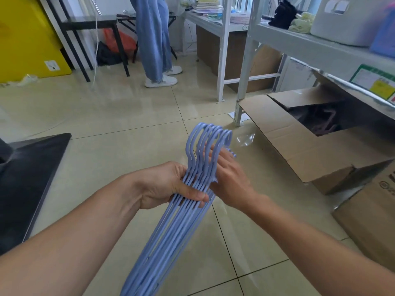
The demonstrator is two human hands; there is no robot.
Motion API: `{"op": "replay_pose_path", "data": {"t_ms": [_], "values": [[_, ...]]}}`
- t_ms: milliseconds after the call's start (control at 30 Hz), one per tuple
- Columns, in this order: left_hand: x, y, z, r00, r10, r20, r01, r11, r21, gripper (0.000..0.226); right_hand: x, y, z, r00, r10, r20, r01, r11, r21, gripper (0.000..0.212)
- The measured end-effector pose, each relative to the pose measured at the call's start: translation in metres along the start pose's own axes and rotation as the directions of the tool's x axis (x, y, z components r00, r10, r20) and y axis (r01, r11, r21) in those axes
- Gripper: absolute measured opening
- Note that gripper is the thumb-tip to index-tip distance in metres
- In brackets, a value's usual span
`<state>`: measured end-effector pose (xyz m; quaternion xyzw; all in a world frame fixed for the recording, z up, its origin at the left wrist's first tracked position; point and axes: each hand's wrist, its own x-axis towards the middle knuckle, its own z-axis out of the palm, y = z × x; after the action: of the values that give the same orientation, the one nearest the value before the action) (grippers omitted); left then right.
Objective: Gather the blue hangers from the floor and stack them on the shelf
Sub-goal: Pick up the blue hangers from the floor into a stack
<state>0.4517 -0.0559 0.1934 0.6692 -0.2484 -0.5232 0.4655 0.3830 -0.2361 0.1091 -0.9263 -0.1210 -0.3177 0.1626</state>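
Observation:
A bundle of several blue hangers (171,227) stands on edge in the middle of the view, hooks pointing up and away, long arms running down toward the bottom edge. My left hand (168,184) is clamped around the bundle just below the hooks, thumb across the front. My right hand (226,178) lies flat against the right side of the hooks, fingers straight and spread. The grey metal shelf (299,44) stands at the upper right, well above and beyond the hangers.
An open cardboard box (299,150) lies under the shelf at right, another box (367,221) nearer. A black slab (27,178) lies on the left. A person in jeans (154,39) stands at the back by a black table (89,22). Tiled floor lies around.

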Motion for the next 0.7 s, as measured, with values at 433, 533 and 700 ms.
{"op": "replay_pose_path", "data": {"t_ms": [433,533,700], "values": [[-0.015,0.011,-0.021,0.992,-0.046,0.116,0.048,0.999,-0.009,0.014,0.012,-0.006,-0.019,0.995,0.002,0.101,0.006,0.996,-0.086,0.038],[-0.019,0.016,-0.023,0.994,-0.065,0.091,0.066,0.998,-0.011,0.026,0.016,-0.010,-0.028,0.988,0.033,0.148,-0.019,0.995,-0.096,0.041],[-0.037,0.027,-0.017,0.996,0.018,-0.086,0.002,0.975,0.224,0.029,0.024,-0.017,-0.044,0.980,0.102,0.169,-0.074,0.984,-0.162,0.027]]}}
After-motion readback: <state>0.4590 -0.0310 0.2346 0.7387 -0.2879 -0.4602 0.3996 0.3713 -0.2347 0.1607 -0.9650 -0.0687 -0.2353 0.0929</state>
